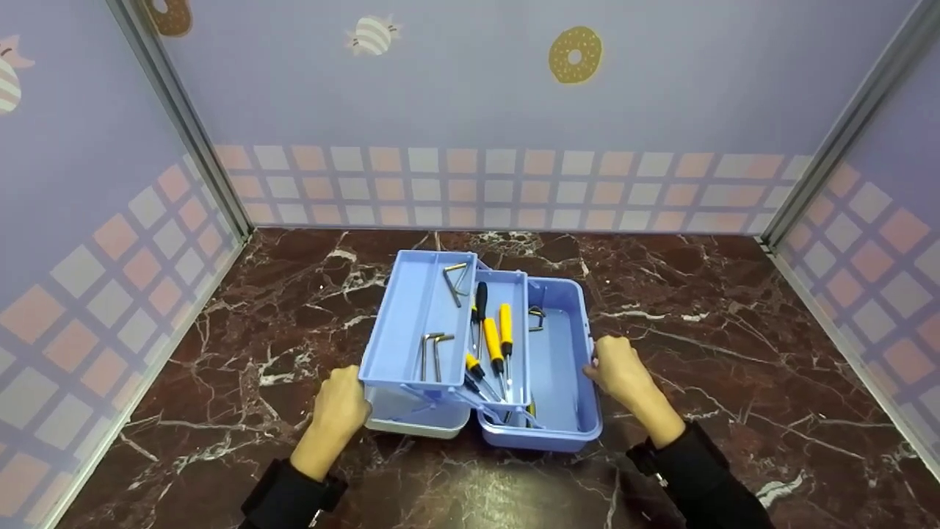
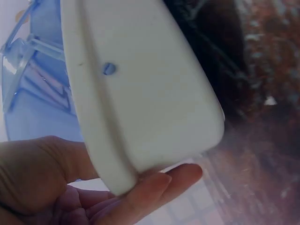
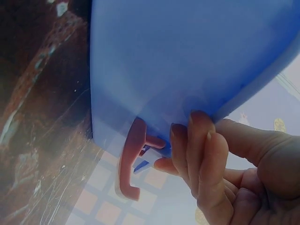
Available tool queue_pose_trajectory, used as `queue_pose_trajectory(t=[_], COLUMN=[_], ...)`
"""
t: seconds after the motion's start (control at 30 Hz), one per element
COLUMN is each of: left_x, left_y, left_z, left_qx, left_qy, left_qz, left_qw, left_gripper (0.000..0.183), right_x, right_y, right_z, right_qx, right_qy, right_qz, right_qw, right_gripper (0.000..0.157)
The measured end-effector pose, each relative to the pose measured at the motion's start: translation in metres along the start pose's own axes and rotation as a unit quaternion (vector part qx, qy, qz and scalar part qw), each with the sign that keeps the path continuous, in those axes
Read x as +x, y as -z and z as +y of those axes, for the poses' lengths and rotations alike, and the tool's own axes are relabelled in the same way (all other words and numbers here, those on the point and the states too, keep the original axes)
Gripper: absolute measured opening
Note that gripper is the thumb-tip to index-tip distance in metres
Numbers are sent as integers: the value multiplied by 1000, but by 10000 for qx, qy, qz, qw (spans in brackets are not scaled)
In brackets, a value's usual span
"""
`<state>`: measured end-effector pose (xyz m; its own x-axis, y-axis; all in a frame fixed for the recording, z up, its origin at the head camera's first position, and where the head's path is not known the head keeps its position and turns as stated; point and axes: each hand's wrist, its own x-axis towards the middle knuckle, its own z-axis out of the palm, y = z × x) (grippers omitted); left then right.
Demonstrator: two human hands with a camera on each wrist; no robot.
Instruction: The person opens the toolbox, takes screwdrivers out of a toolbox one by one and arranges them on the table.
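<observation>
A light-blue toolbox [image 1: 556,375] lies open on the table with its stepped trays spread leftward. The top tray [image 1: 404,316] carries several hex keys [image 1: 438,358]; the tray below it holds yellow-and-black screwdrivers [image 1: 493,342]. The left hand [image 1: 343,404] grips the edge of the white lid [image 2: 145,93], thumb on one side and fingers on the other. On the opposite side, the right hand [image 1: 624,375] pinches the toolbox's right rim between thumb and fingers, beside a pink latch [image 3: 129,164]. Part of the lid is hidden under the top tray.
The toolbox stands on a dark red marble-patterned table [image 1: 698,353]. Panels with pastel checks enclose it at the back [image 1: 499,184] and on both sides. A black curved piece [image 1: 537,318] lies in the box's bottom compartment near the back.
</observation>
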<state>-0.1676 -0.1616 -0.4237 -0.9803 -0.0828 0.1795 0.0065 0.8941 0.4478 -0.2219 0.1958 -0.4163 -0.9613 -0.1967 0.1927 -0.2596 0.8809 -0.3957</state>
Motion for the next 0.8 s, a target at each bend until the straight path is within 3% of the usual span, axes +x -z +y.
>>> queue_pose_trajectory(t=[0.2, 0.4, 0.47, 0.57, 0.8], left_x=[-1, 8, 13, 20, 31], left_y=[-4, 11, 17, 25, 32], left_z=[-8, -7, -5, -2, 7], left_qx=[-50, 243, 252, 189, -622], left_qy=[-133, -257, -279, -261, -85], left_qz=[-101, -647, -662, -410, 703], left_qw=[9998, 9973, 9971, 9986, 9955], left_gripper=[25, 19, 16, 22, 30], right_x=[0, -1, -1, -1, -1], right_y=[-1, -1, -1, -1, -2], right_z=[1, 3, 5, 6, 7], right_qx=[38, 50, 26, 0, -30], right_qy=[25, 129, 156, 195, 340], right_qz=[-43, -11, -28, -31, 78], right_qw=[10000, 9999, 9999, 9998, 9994], right_gripper=[15, 15, 15, 15, 19])
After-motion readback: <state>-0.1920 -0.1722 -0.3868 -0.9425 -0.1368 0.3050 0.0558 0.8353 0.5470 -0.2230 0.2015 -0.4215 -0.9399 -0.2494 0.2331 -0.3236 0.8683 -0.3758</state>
